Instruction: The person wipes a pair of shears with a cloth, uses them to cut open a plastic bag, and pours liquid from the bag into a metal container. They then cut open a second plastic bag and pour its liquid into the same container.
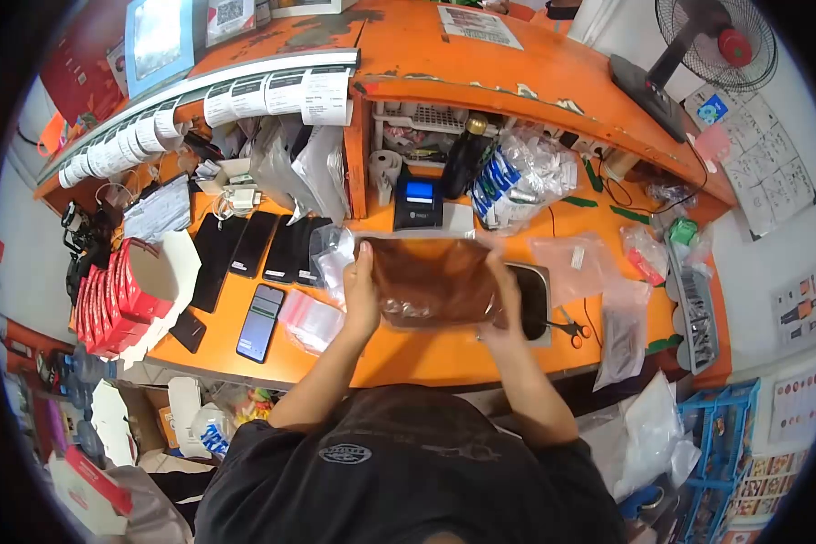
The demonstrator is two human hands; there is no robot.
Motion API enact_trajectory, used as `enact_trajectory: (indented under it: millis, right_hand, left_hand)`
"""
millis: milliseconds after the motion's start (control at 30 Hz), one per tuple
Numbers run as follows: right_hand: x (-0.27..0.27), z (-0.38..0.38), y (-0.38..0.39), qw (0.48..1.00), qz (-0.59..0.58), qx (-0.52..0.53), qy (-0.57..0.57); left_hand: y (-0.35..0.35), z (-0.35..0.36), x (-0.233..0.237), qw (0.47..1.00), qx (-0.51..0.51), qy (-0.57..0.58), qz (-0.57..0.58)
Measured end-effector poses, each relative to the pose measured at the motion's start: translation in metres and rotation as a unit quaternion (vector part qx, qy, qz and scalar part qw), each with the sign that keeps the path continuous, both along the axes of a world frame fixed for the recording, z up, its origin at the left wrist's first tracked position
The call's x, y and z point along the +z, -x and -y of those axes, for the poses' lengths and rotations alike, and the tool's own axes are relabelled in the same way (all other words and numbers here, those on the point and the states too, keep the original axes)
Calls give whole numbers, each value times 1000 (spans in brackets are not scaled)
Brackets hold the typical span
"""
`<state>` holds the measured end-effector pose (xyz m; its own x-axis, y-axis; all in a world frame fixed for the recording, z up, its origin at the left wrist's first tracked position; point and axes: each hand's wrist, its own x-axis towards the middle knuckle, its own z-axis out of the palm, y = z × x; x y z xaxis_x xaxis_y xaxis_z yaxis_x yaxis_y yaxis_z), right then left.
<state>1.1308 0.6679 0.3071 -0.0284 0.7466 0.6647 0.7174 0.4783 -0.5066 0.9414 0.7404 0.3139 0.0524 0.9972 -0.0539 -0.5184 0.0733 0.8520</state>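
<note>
A brown package in clear plastic wrap [437, 283] is held up over the orange counter. My left hand [363, 292] grips its left edge, the thumb upright on the near side. On the right edge, my right hand [506, 304] is closed around the plastic, slightly blurred. Below and left of the package lie a phone with a lit screen [260, 324] and clear plastic bags [312, 322]. Just right of my right hand is a dark-bottomed metal tray [537, 313], with scissors [571, 332] beside it.
Dark phones [254, 243] and red-and-white packets [118, 299] lie on the left. A card terminal [418, 201], black bottle [467, 154] and stuffed plastic bag [523, 181] stand behind. Pink plastic bags [571, 267] lie right, near a long tray [694, 304]. A fan [721, 41] stands on the upper ledge.
</note>
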Motion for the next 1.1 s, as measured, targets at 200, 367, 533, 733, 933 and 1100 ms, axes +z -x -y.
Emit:
enact_trajectory:
  millis: [200,367,533,733,933,1100]
  right_hand:
    - [19,-22,8,763,-567,170,259]
    - [79,13,117,889,-359,-37,282]
    - [24,-15,16,713,-551,185,393]
    - [20,-36,5,616,-645,227,391]
    - [27,9,65,743,-545,168,350]
    - [24,-10,71,625,-722,80,287]
  left_hand:
    - [6,-8,15,992,-91,-3,-86]
    - [29,-13,-38,970,-159,-42,-180]
    - [13,-2,-31,993,29,-28,-109]
    - [16,-20,-57,928,-6,-184,-324]
    - [33,-17,13,964,-150,54,-214]
    - [25,-17,-25,962,-43,-30,-269]
